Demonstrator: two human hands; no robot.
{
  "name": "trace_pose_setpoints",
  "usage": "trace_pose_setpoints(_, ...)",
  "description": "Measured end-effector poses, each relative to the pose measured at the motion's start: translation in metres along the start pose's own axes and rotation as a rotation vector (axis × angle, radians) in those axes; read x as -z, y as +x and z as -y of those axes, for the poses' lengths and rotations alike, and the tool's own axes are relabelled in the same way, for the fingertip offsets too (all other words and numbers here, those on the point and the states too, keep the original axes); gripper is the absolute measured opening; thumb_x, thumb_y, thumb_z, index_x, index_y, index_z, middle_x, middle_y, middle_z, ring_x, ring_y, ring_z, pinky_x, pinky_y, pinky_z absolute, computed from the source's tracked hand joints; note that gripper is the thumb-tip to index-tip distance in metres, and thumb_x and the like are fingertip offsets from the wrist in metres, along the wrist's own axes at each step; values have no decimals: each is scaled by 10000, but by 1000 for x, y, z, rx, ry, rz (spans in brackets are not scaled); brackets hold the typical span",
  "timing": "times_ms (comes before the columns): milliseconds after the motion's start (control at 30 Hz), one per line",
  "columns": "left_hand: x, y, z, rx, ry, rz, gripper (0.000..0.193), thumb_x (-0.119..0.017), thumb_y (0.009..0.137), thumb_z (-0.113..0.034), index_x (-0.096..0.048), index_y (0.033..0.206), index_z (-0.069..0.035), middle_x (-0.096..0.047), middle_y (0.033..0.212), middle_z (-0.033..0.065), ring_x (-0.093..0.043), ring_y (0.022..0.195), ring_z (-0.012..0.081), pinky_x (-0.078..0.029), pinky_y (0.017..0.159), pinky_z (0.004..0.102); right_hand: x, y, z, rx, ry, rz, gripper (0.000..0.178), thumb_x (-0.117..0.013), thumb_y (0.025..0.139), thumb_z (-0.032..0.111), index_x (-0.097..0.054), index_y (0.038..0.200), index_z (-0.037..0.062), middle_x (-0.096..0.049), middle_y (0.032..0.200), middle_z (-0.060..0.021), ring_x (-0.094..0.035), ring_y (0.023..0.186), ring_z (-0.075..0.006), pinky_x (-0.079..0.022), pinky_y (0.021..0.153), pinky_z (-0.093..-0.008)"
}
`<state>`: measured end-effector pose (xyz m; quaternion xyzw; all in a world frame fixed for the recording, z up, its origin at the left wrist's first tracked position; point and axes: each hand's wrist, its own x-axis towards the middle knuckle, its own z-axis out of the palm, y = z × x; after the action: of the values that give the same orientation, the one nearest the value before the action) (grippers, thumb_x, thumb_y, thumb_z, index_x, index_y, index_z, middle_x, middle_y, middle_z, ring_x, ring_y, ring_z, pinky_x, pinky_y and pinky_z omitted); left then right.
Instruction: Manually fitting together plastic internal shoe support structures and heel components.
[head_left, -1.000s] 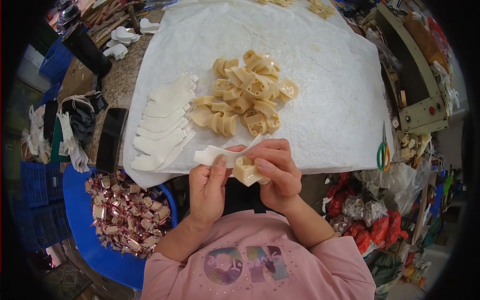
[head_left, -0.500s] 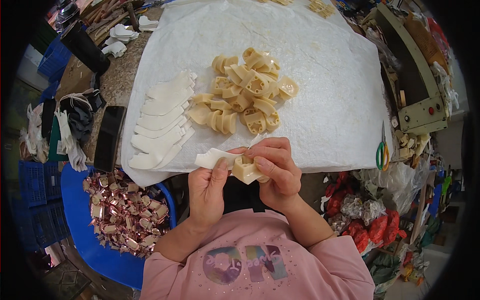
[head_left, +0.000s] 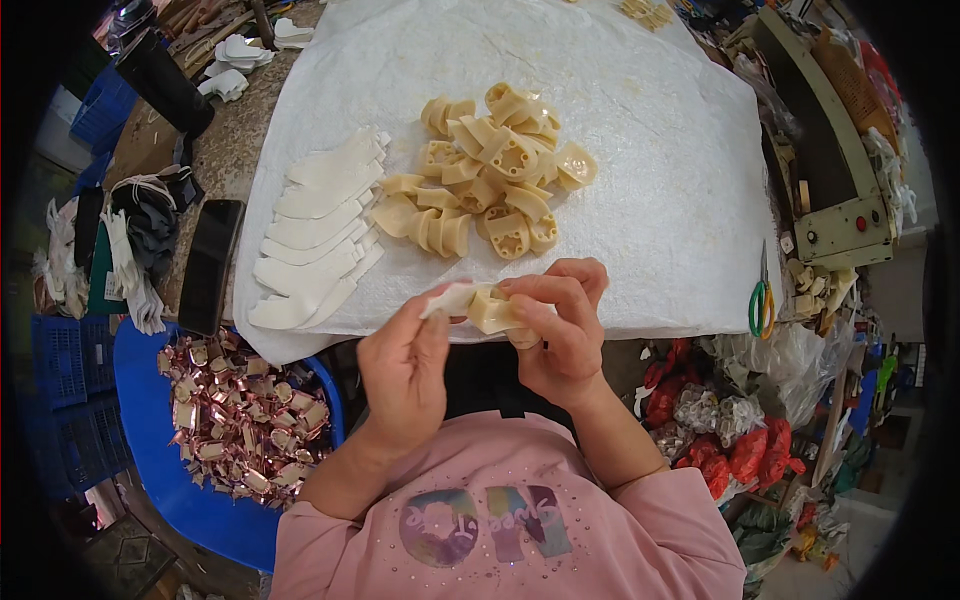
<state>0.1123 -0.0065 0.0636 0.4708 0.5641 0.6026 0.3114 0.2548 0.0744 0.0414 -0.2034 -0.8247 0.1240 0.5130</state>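
Over the near edge of the white-covered table, my right hand (head_left: 562, 335) grips a beige plastic shoe heel (head_left: 490, 314) between thumb and fingers. A thin white leather-like piece (head_left: 452, 299) is pinched by my left hand (head_left: 405, 365). It meets the left side of the heel; how far it runs behind is hidden. Just beyond my hands lies a heap of similar beige shoe heels (head_left: 512, 155), some with holes showing in their ends. Left of the heap, several white pieces (head_left: 310, 233) overlap in a fanned row.
Green-and-orange-handled scissors (head_left: 762, 308) lie at the table's right edge. A dark phone (head_left: 211, 265) and black cylinder (head_left: 163, 85) are on the left. Below them, a blue tub (head_left: 150, 470) holds shiny pinkish parts. A greenish metal machine (head_left: 845, 235) stands at right.
Both hands have risen slightly toward the table. My left fingers have turned, and the white piece is now tilted and bent more; its end above my right fingers no longer shows.
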Motion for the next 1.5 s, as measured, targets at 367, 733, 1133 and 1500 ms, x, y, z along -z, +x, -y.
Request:
trace_pose_setpoints(367,-5,-5,16,-195,271,30,160,-598,839,3,-613,976,86,-602,758,163,-570,623,264,-463,583,314,20,20,25,-197,-261,501,263,-628,553,4,-565,783,115,-429,777,-15,-432,812,-223,-234,710,-420)
trace_pose_setpoints(733,-4,-8,25,-166,77,90,211,-552,913,-71,-624,1076,44,-567,920,112,-568,783,190,-470,623,320,14,5,-2,-187,87,293,303,-624,634,-42,-589,908,82,-467,796,-44,-450,805,-224,-258,737,-396)
trace_pose_setpoints(1133,3,7,34,-140,-260,260,257,-705,809,-124,-667,1040,-18,-590,838,39,-563,748,114,-462,657,230,19,-1,1,-409,550,314,238,-662,717,-1,-594,935,66,-501,758,-64,-476,737,-240,-325,735,-351)
trace_pose_setpoints(1500,-5,12,24,-349,148,176,147,-664,843,-126,-609,802,4,-520,612,76,-445,549,183,-363,493,294,19,1,2,-328,455,466,256,-600,668,-29,-584,899,81,-440,776,-54,-427,760,-224,-260,740,-349)
